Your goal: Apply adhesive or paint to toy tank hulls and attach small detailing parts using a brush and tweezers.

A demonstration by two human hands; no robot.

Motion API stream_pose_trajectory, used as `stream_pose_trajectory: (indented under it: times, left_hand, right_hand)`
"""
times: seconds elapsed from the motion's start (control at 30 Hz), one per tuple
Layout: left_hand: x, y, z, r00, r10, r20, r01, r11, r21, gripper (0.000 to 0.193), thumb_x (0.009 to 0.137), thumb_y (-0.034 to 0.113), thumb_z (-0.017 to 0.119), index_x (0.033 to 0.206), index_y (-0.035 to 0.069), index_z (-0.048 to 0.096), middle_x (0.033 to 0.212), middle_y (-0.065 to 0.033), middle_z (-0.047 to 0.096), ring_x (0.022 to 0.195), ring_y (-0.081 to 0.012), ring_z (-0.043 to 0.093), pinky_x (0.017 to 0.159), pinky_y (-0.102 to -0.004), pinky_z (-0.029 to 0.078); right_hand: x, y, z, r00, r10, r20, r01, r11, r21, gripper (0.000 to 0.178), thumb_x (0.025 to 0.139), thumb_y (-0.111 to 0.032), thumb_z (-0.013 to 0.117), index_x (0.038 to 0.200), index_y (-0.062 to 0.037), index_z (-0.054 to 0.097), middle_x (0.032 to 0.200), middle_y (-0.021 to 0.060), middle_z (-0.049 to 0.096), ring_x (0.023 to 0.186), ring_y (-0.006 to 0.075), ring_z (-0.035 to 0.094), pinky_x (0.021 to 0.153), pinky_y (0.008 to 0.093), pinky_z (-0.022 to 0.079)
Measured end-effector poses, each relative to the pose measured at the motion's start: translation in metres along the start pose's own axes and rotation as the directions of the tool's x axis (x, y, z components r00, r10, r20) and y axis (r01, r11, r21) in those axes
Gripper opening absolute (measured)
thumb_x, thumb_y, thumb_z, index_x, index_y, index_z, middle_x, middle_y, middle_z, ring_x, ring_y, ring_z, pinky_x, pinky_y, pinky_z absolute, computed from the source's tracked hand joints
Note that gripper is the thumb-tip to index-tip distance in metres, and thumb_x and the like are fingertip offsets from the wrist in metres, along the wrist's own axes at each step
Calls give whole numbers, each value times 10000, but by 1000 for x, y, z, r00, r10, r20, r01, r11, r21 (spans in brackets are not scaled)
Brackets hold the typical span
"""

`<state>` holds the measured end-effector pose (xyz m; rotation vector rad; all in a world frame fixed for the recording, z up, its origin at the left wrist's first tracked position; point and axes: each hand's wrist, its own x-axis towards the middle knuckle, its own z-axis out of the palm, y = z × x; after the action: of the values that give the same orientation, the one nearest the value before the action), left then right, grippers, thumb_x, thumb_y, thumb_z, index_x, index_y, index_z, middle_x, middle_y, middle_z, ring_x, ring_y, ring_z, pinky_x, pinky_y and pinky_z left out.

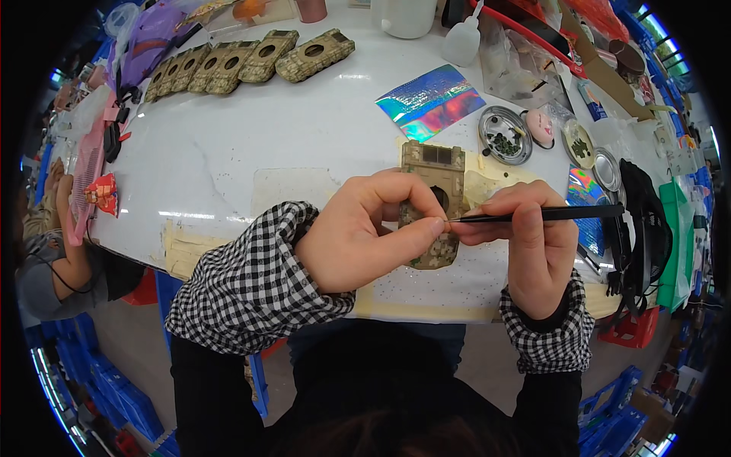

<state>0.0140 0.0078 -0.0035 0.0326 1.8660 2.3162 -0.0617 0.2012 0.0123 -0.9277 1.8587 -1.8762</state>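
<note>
My right hand (535, 244) grips slim black tweezers (579, 212) between thumb and fingers, and their fine tip points left. That tip meets the pinched thumb and forefinger of my left hand (354, 228). Whatever is between those left fingertips is too small to make out. Beneath both hands a camouflage-patterned toy tank hull (432, 158) lies on the table, its round opening partly covered by my left fingers. Close to its far right stands a round metal dish (488, 129) with small dark green parts inside.
More camouflage hulls (318, 53) line the far left. A shiny holographic sheet (430, 99), a white squeeze bottle (462, 42) and a pink oval object (540, 127) lie beyond my hands. A black bag (647, 221) and green tray (676, 244) are at right. Another person's arm (72, 255) shows at left.
</note>
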Motion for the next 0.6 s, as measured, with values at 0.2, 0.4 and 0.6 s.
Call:
stream_pose_trajectory:
  times: [0.2, 0.4, 0.6]
  left_hand:
    - [0, 0, 0, 1000, -16, 0, 16, 1000, -9, 108, 904, 109, 594, 939, 9, 573, 856, 1, 590, 759, -29, 501, 650, -203, 406]
    - [1, 5, -2, 1000, -14, -1, 14, 1000, -28, 187, 895, 116, 562, 1037, -5, 579, 967, -37, 604, 797, -49, 540, 688, -208, 434]
    - [3, 0, -4, 998, -53, 16, 55, 979, -195, 339, 828, 45, 507, 1160, -21, 524, 1132, -105, 586, 1035, -152, 584, 873, -287, 491]
  right_hand:
    - [0, 0, 1, 1000, 5, -8, -5, 1000, 1, 354, 1013, -272, 359, 969, 51, 495, 939, 135, 548, 788, 262, 686, 675, 303, 586]
    - [-1, 3, -4, 998, -57, -31, 58, 997, 55, 279, 999, -209, 426, 985, 48, 532, 881, 151, 649, 809, 183, 671, 727, 268, 546]
    - [3, 4, -9, 969, -242, 49, 247, 955, -163, 182, 928, -145, 560, 931, 23, 629, 876, 105, 659, 833, 192, 593, 759, 299, 463]
